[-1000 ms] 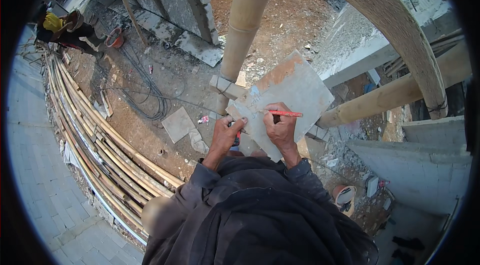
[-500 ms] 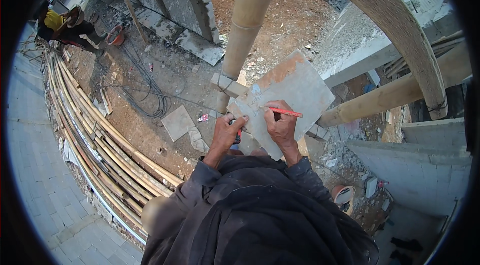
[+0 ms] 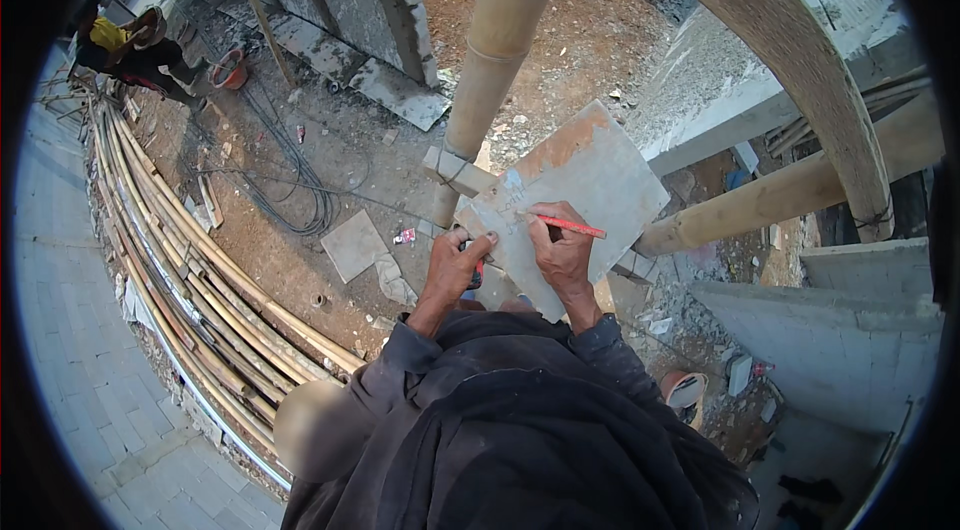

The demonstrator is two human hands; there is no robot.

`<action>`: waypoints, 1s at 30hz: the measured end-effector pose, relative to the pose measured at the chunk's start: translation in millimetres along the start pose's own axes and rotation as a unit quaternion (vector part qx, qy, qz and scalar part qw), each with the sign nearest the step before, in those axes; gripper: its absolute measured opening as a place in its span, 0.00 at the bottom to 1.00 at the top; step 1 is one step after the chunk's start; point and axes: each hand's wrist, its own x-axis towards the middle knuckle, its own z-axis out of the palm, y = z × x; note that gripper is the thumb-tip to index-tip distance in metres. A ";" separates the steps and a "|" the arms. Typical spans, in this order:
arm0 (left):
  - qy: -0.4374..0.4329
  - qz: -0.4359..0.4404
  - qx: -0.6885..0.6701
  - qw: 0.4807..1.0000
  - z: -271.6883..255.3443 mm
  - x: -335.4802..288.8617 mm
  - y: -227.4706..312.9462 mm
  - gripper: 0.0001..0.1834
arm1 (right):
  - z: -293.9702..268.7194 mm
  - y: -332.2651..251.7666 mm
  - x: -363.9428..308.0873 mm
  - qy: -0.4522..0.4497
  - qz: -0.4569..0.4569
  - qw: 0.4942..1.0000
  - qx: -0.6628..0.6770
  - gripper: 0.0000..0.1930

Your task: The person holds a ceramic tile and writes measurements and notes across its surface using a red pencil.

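The change over the last second is small. The slim red pencil (image 3: 573, 225), held in the right hand (image 3: 562, 248), lies at a steeper slant than a second ago; over the last half second the grip shows no clear difference. The pale grey rectangular slab (image 3: 595, 192), with a rust-brown patch along its upper edge, has not visibly shifted. This indicates, in my judgement, that marking is in progress on a steady surface. Whether any stroke has been added cannot be told.

Condition of hands: the right hand pinches the pencil between thumb and fingers, its point at the slab's face, near the faint written marks (image 3: 512, 196). The left hand (image 3: 452, 265) is curled around a small red-and-black object (image 3: 476, 275), mostly hidden, with the thumb at the slab's left corner. The slab lies in front of the person, beside the thick tan bamboo post (image 3: 490, 60).

Count: one slab, one pencil, one red-and-black object, one curved brown wooden arch (image 3: 800, 30), two orange buckets (image 3: 233, 78) (image 3: 699, 410), one co-worker in yellow (image 3: 108, 34). The long yellowish bamboo poles (image 3: 215, 300) at left overlap; no exact number can be given.
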 end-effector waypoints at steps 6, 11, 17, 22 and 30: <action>-0.002 -0.004 0.013 1.000 -0.5 -0.2 1.3 0.14 | -1.5 0.4 -0.3 -0.028 0.051 0.996 0.068 0.05; -0.004 -0.006 0.001 1.000 -0.7 0.1 -2.3 0.14 | -0.8 -8.0 3.4 -0.064 -0.009 0.998 0.001 0.05; -0.008 0.004 0.012 1.000 -1.8 1.8 -4.8 0.14 | -0.3 -3.5 3.4 -0.071 -0.013 0.997 -0.003 0.05; -0.009 -0.012 0.021 1.000 -3.7 3.1 -4.5 0.14 | -11.4 1.1 7.1 -0.015 0.165 0.965 0.203 0.05; -0.005 0.012 0.009 1.000 -0.1 0.3 1.5 0.16 | -23.4 5.6 17.8 0.011 0.148 0.975 0.168 0.04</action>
